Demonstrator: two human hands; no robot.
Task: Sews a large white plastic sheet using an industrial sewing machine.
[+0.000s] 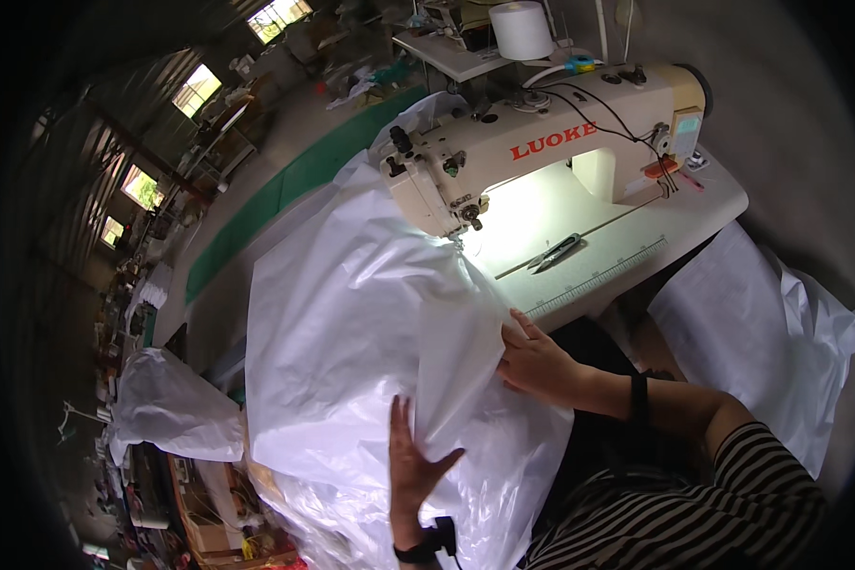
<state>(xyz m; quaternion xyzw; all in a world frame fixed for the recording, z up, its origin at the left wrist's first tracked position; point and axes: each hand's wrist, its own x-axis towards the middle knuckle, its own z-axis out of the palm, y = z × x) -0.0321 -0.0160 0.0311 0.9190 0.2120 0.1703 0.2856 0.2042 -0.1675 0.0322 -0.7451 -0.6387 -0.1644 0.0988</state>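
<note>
A large sheet of thin white fabric [351, 313] lies over the sewing table and hangs down toward me. My left hand [414, 465] lies flat on it with fingers spread, low in the picture. My right hand [534, 361] grips the fabric's right edge near the table's front. The fabric runs up under the needle [459, 239] of a cream sewing machine [541, 133].
Thread snips [556, 252] lie on the white table [674, 214] beside a printed ruler strip. A white thread cone [521, 28] stands behind the machine. More white fabric [760, 323] lies at the right, and a bundle [171, 404] at the left. A green mat [285, 190] covers the floor.
</note>
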